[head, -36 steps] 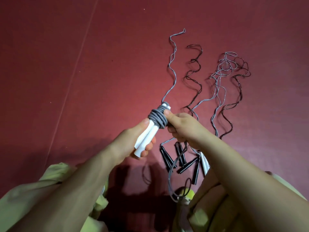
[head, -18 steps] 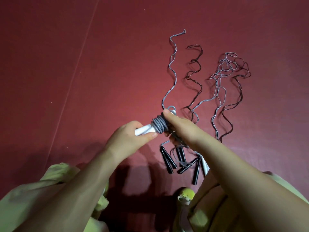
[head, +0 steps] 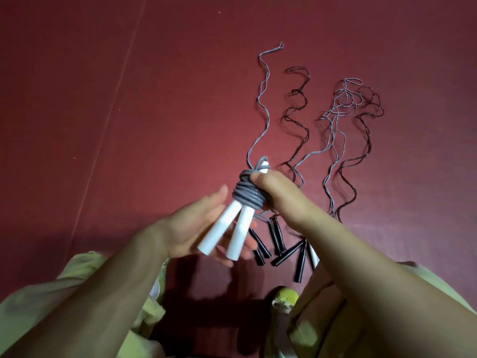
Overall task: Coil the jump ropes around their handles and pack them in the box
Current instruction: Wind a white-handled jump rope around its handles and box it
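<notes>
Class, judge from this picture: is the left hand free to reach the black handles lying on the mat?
Probably yes: the left hand is open beside the white handles, which the right hand grips; the black handles lie just beyond, uncovered.

No readable text, labels or nos. anywhere; handles (head: 233, 229) look blank, tho blurry.

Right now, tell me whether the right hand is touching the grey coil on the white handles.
Touching. The head view shows the right hand wrapped against the grey coil, thumb pressed on its upper turns.
</notes>
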Demonstrator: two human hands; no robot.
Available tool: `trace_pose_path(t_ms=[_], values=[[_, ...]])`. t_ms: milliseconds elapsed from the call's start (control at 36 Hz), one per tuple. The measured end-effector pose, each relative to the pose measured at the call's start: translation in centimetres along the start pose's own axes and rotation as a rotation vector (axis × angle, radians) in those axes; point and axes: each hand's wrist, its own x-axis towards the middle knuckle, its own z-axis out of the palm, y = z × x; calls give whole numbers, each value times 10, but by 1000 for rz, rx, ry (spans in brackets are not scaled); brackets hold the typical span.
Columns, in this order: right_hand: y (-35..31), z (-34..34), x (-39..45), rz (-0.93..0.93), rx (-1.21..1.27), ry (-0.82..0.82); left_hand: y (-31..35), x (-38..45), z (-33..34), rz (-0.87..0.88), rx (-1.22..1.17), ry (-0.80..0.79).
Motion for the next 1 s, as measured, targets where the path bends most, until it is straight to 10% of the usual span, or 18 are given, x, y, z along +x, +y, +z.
trace_pose_path(t_ms=[194, 1000], values=[[1, 0, 2, 78, 79, 33, 2, 0, 1, 5, -196, -191], [20, -3, 11, 339, -341, 155, -16, 22, -10, 204, 862, 861]])
